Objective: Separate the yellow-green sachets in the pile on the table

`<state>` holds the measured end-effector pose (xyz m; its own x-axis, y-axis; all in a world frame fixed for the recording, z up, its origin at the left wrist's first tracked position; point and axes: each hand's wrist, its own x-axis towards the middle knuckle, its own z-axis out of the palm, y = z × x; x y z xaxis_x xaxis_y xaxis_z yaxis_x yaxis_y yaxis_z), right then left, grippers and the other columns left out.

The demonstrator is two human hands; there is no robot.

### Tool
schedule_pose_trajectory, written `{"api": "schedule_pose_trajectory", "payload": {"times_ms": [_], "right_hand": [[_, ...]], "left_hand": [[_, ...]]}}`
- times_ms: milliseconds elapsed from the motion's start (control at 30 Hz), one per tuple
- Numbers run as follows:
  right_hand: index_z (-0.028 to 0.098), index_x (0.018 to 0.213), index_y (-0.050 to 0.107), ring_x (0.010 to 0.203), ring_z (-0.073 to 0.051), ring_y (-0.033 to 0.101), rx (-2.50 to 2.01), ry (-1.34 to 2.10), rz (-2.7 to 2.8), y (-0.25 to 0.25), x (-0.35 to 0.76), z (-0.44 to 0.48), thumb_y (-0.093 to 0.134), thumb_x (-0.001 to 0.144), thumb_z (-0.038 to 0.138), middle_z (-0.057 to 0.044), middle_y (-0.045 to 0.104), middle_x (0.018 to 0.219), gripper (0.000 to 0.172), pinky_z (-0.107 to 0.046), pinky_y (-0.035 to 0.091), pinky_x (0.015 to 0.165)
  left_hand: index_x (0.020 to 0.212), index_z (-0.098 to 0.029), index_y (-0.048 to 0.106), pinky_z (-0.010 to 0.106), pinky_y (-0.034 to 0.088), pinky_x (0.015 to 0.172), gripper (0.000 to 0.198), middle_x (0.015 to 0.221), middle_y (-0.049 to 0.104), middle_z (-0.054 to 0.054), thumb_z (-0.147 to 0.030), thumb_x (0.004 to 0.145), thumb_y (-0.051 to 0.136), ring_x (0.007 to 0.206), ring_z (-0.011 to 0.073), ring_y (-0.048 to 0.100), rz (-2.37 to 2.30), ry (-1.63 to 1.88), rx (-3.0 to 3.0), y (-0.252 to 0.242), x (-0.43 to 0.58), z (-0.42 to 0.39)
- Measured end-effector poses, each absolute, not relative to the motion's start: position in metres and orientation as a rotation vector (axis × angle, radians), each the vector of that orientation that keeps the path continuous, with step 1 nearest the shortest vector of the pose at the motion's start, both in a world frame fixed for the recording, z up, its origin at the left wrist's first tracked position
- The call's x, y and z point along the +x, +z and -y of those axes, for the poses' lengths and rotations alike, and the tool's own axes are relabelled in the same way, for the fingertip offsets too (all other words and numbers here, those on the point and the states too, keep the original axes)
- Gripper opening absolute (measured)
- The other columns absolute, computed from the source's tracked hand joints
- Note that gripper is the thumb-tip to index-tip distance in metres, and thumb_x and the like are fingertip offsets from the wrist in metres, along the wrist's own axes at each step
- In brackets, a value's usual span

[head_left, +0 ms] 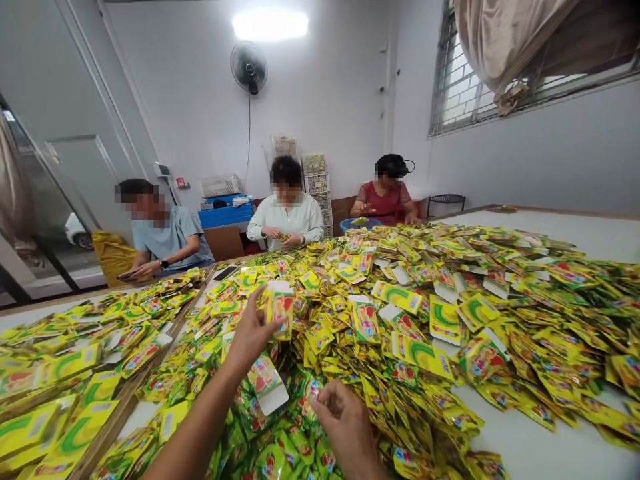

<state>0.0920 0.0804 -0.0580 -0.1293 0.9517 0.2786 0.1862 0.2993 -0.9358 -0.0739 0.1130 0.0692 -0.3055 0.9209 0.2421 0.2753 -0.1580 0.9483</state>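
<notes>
My left hand (pixel 250 333) is raised over the heap and pinches a yellow packet (pixel 280 307) with a white header upright between thumb and fingers. A second packet (pixel 267 383) hangs just under that hand. Lower and nearer me, my right hand (pixel 343 420) hovers over the pile with its fingers curled together; what it holds, if anything, is too small to make out. A big heap of yellow-green packets (pixel 425 320) covers the white table (pixel 530 447) in front of both hands.
Flat yellow-green cartons (pixel 65 373) lie in rows on the left table part, past a wooden edge strip (pixel 125 407). Three people sit at the far side handling packets. A blue basin (pixel 361 224), crates and a wall fan (pixel 249 67) stand behind them.
</notes>
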Motion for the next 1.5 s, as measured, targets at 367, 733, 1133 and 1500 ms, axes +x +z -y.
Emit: {"api": "schedule_pose_trajectory", "payload": {"times_ms": [367,733,1133,1500], "right_hand": [[0.018,0.082,0.054,0.060,-0.014,0.050,-0.807,1.255,1.325,-0.029,0.115,-0.090,0.059,0.069,0.032,0.001,0.055,0.066,0.020,-0.023,0.039,0.054],[0.018,0.066,0.064,0.059,-0.014,0.053,-0.965,1.008,1.609,-0.027,0.105,-0.067,0.052,0.069,0.017,-0.001,0.063,0.064,0.013,-0.023,0.039,0.058],[0.019,0.080,0.066,0.066,-0.013,0.054,-0.996,1.032,1.799,-0.006,0.112,-0.061,0.062,0.069,0.025,0.000,0.063,0.073,0.013,-0.021,0.038,0.059],[0.018,0.074,0.059,0.081,-0.021,0.052,-1.463,0.433,2.534,-0.034,0.182,-0.010,0.069,0.058,0.014,-0.005,0.062,0.083,0.019,-0.027,0.032,0.066]], "left_hand": [[0.085,-0.017,0.064,0.036,0.049,0.080,0.044,0.087,0.073,0.008,-0.035,0.048,0.079,0.091,0.0296,0.063,-1.340,1.483,0.780,-0.024,-0.038,0.010],[0.077,-0.016,0.064,0.035,0.051,0.070,0.035,0.075,0.073,0.007,-0.030,0.049,0.080,0.074,0.0272,0.067,-1.213,1.458,0.683,-0.026,-0.039,0.021],[0.079,-0.016,0.061,0.026,0.050,0.050,0.036,0.065,0.072,0.003,-0.032,0.052,0.078,0.052,0.0178,0.064,-1.297,1.327,0.603,-0.018,-0.049,0.023],[0.068,-0.014,0.064,0.021,0.043,0.044,0.027,0.054,0.066,0.001,-0.034,0.055,0.076,0.045,0.0124,0.057,-1.301,1.166,0.736,-0.021,-0.037,0.025]]}}
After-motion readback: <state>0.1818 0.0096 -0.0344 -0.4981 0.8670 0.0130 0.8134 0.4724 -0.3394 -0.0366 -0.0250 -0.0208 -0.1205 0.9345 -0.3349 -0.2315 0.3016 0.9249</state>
